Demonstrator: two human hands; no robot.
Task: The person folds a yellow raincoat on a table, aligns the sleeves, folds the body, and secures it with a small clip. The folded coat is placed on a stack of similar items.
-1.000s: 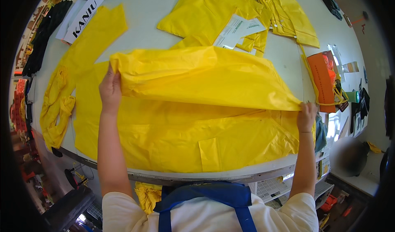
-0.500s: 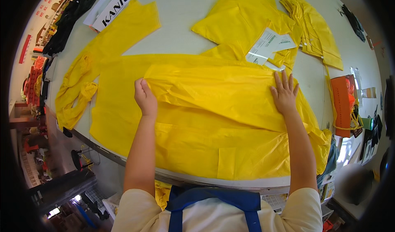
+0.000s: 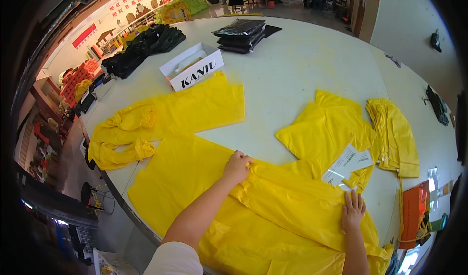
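A large yellow garment (image 3: 187, 177) of smooth, rainwear-like fabric lies spread over the near part of the table. My left hand (image 3: 238, 168) is closed on a gathered fold near its far edge, and the cloth bunches beside the fingers. Farther right, my right hand (image 3: 353, 211) rests flat on the same garment with its fingers stretched out. Just beyond that hand lie white printed cards (image 3: 347, 164) in clear plastic, on more yellow cloth (image 3: 329, 124). The garment's near edge is out of the picture.
A crumpled yellow piece (image 3: 195, 110) lies at left beside an open white box (image 3: 200, 70). Black packages (image 3: 241, 34) and dark cloth (image 3: 141, 48) are at the back. Folded yellow pieces (image 3: 394, 136) and an orange box (image 3: 414, 214) stand at right.
My left hand has moved right and away from me across the garment, still gripping the cloth. My right hand stays flat near the same spot. The view has tilted up, showing more of the table's far side.
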